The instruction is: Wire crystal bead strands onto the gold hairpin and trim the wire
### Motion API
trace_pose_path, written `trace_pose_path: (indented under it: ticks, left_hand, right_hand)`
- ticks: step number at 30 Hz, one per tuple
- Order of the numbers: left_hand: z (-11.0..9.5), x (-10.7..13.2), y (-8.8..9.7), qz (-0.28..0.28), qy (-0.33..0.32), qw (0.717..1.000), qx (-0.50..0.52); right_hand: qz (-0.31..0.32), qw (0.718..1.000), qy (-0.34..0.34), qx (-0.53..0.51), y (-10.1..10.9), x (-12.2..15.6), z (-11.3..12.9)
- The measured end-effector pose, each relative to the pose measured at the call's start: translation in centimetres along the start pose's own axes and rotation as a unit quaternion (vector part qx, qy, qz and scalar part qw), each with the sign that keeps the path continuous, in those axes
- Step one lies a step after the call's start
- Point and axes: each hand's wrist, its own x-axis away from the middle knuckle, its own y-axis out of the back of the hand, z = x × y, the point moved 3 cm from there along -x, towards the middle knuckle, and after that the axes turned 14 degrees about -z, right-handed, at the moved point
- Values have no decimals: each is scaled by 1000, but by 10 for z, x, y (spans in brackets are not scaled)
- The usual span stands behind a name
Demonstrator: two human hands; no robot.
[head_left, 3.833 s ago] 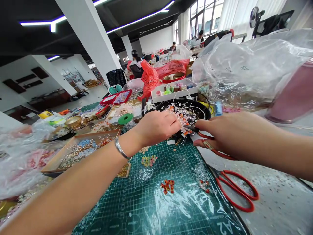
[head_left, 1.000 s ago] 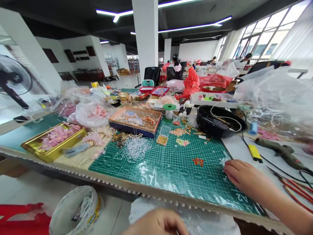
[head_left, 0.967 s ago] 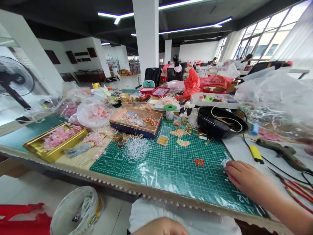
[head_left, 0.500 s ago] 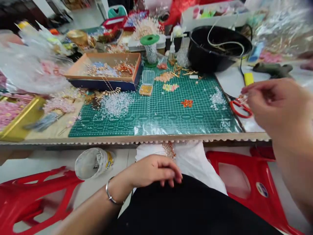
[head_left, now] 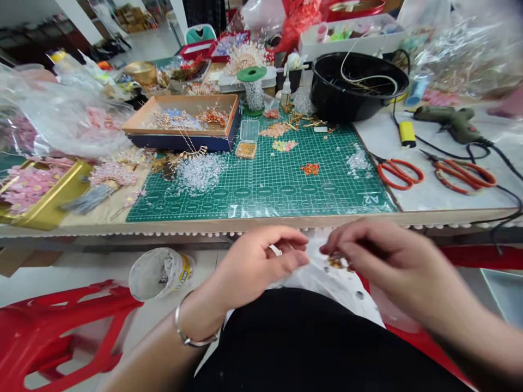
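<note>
Over my lap, my left hand point(head_left: 265, 267) is half curled, thumb and fingers apart, with nothing visible between them. My right hand point(head_left: 384, 258) faces it, fingers pinched and slightly blurred. At its fingertips is a small gold and amber beaded piece point(head_left: 337, 263), partly hidden by the fingers and too blurred to show its full shape. White cloth point(head_left: 318, 245) spreads beneath both hands. On the table beyond, a green cutting mat point(head_left: 269, 201) carries orange beads point(head_left: 310, 169), clear beads point(head_left: 200, 173) and a small box of gold beads point(head_left: 247, 149).
Orange-handled scissors point(head_left: 400, 173), pliers point(head_left: 466, 173) and a glue gun point(head_left: 453, 122) lie at the right. A black basin point(head_left: 355, 109) and a shallow box point(head_left: 139, 130) of beaded pieces stand behind. Below are a white bucket point(head_left: 141, 277) and a red stool point(head_left: 93, 321).
My right hand has come from beside the scissors down and left to my lap. My left hand has risen slightly. The orange-beaded piece earlier seen on the cloth no longer shows there.
</note>
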Motion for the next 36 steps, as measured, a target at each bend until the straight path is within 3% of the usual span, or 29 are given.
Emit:
trace_pose_path:
  ticks: [3, 6, 11, 16, 20, 26, 31, 36]
  left_hand:
    - [2, -1, -17, -8, -4, 1000, 5]
    - [12, 1, -22, -6, -3, 1000, 22]
    - [16, 10, -21, -20, 0, 1000, 15]
    - [13, 14, -22, -51, -5, 998, -21]
    - [7, 16, -27, -30, -40, 999, -11]
    - [8, 12, -28, -41, -53, 998, 2]
    - [25, 4, -14, -114, -23, 990, 84]
    - [40, -1, -6, -102, -32, 993, 42]
  right_hand:
    - [64, 996, -42, -38, -31, 5, -7]
    - [86, 991, -76, -63, -42, 12, -16]
    - [105, 985, -100, -92, -46, 27, -28]
    - [95, 984, -76, -132, -41, 31, -29]
    - [148, 979, -61, -128, -39, 27, -23]
    - [197, 961, -142, -133, -49, 28, -31]
    - [138, 962, -166, -169, -48, 36, -50]
    - [35, 980, -162, -109, -26, 34, -65]
